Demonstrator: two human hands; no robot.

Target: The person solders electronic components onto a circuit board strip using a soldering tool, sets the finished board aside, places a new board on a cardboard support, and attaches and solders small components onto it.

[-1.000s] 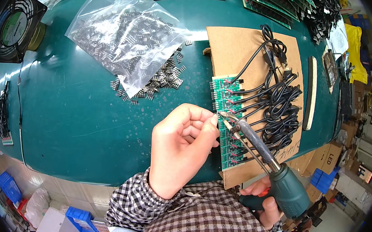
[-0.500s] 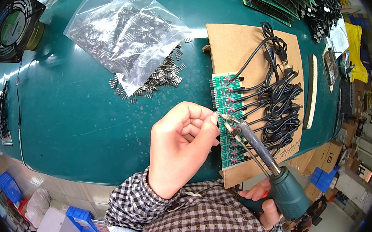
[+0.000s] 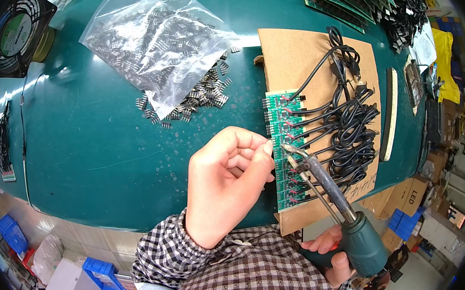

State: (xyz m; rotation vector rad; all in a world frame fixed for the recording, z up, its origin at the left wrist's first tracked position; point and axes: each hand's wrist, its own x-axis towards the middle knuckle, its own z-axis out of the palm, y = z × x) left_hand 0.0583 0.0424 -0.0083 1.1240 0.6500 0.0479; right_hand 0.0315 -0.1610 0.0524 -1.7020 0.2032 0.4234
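Observation:
My left hand (image 3: 227,182) is closed in a pinch at the left edge of a green circuit board strip (image 3: 281,115). Whatever lies between thumb and forefinger is hidden; a small dark bit shows under the curled fingers. A green-handled soldering gun (image 3: 362,244) is in my right hand (image 3: 333,255), partly covered by it. Its metal tip and a thin side tube point up-left over the board, just right of my left fingertips. Small black multi-pin connectors (image 3: 267,113) line the board's upper left edge. Black cables (image 3: 349,139) run from its right side in coiled bundles.
The board lies on a cardboard sheet (image 3: 312,42) on the green table (image 3: 95,169). A clear bag (image 3: 161,45) of small connectors spills a loose pile (image 3: 205,94). A fan (image 3: 15,37) stands far left; stacked boards (image 3: 336,1) lie far right, and a pale strip (image 3: 389,113) beside the cardboard.
The soldering gun's tip has shifted slightly right, away from my left fingertips, and my right hand moved a little with it. My left hand has stayed in place.

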